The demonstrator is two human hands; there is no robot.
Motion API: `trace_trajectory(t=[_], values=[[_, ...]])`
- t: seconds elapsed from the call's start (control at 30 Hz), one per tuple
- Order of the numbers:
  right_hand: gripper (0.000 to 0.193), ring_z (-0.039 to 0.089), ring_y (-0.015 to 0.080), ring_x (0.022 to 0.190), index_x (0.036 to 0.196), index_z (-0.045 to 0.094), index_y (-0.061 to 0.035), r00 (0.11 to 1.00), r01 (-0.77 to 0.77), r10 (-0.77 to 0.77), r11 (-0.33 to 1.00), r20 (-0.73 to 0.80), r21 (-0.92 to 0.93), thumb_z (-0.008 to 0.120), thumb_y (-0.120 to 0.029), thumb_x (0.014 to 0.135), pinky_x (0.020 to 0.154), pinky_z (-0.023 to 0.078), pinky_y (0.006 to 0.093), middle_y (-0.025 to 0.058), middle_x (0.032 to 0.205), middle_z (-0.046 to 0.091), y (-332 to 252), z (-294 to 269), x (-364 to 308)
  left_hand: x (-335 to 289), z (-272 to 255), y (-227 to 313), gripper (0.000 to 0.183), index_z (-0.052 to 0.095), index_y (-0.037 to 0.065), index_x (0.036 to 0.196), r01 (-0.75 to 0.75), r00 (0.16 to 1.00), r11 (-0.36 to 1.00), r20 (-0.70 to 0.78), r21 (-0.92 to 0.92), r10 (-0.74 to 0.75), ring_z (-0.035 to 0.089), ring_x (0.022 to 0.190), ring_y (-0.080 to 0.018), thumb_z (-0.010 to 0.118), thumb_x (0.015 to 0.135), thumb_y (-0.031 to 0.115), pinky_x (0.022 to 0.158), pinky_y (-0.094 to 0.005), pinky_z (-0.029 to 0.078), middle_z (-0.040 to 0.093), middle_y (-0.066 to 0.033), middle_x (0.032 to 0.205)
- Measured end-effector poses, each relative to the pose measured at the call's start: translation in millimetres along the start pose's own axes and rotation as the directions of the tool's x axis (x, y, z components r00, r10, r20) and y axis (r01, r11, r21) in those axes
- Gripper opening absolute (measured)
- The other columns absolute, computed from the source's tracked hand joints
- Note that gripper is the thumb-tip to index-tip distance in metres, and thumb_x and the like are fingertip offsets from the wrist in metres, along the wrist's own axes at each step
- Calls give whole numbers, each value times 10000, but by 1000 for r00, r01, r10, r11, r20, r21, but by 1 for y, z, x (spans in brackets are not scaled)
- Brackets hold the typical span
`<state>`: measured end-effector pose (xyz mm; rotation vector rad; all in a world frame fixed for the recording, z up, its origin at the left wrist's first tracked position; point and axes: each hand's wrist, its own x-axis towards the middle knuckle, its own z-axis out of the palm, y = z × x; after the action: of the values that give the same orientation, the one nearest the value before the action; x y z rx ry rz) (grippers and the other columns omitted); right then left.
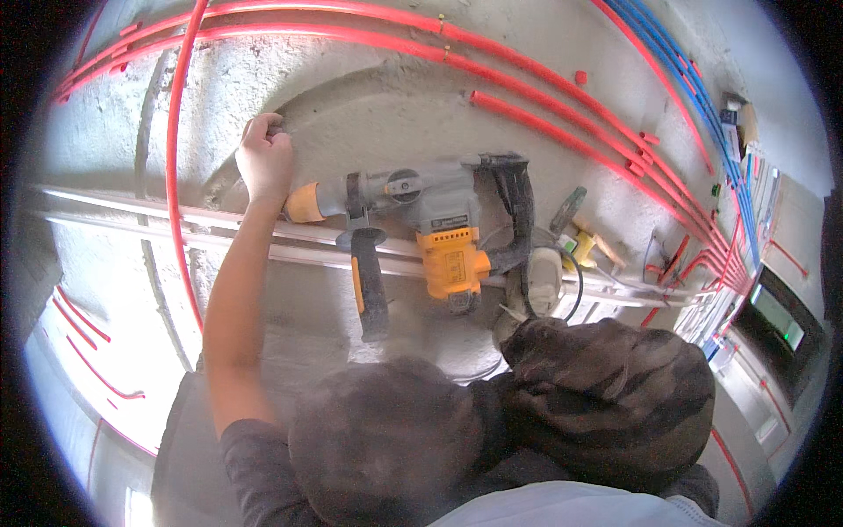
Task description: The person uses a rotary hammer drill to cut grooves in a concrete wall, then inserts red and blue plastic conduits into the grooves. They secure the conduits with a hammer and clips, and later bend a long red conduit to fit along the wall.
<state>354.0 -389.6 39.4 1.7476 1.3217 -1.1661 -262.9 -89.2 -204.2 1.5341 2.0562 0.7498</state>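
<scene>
My left hand [266,162] reaches out over the concrete floor, fingers curled and pressed together. What they hold, if anything, is hidden. Just right of that wrist lies a grey and orange rotary hammer [448,224] on its side, its orange nose close to my forearm. Its side handle [369,285] points toward me, and its black rear grip [514,198] is on the right. No hand is on the tool. My right hand is not in view; only a dark sleeve shows at the lower right, beyond my bent knees.
Red conduits [527,61] curve along the far floor; another red conduit [176,158] crosses at left. White pipes [307,255] run beneath the hammer. Blue pipes [694,79] lie at far right. A black cable [580,294], a yellow object [583,249] and a green-handled tool [571,209] lie right of the hammer.
</scene>
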Motion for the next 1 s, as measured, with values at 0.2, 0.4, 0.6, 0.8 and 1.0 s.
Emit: trace_trajectory(t=[0.2, 0.4, 0.6, 0.8, 1.0], values=[[328, 643, 240, 1158, 1224, 657, 26, 430, 662, -884, 447, -184, -601, 566, -256, 1085, 1019, 523, 378, 115, 1224, 675, -197, -155, 122, -2, 7, -7, 285, 759, 35, 1044, 14, 1000, 998, -20, -60, -15, 733, 921, -313, 558, 843, 24, 874, -384, 574, 756, -152, 1026], [367, 606, 280, 1351, 1332, 632, -74, 13, 644, -977, 172, -214, -746, 633, -147, 972, 1149, 482, 432, 172, 1411, 648, -382, -175, 272, 2, 0, 2, 306, 758, 34, 1053, -7, 1000, 999, -12, -46, 7, 732, 934, -311, 559, 821, 26, 887, -380, 570, 752, -161, 1053], [466, 508, 312, 1456, 1429, 558, -36, 159, 577, -960, 279, -230, -767, 560, -182, 986, 1156, 464, 453, 140, 1502, 583, -394, -166, 303, 2, 2, -4, 334, 753, 25, 1096, -28, 999, 999, -17, -37, 28, 737, 965, -291, 546, 834, 13, 919, -373, 568, 752, -159, 1088], [271, 627, 322, 1287, 1042, 772, 5, 361, 649, -922, 358, -142, -671, 598, -163, 921, 997, 582, 441, 197, 1300, 681, -404, -171, 304, -1, -6, -25, 340, 750, 0, 1122, 26, 1000, 997, 2, -68, -26, 732, 1043, -288, 542, 855, 25, 967, -387, 561, 763, -157, 1113], [206, 760, 407, 940, 920, 791, 22, 385, 661, -868, 497, -315, -562, 644, -100, 844, 829, 608, 515, 238, 974, 772, -397, -180, 322, 3, 8, -18, 379, 742, -31, 1132, 4, 999, 999, 49, -46, -1, 705, 1003, -303, 521, 835, 53, 976, -418, 541, 747, -159, 1083]])
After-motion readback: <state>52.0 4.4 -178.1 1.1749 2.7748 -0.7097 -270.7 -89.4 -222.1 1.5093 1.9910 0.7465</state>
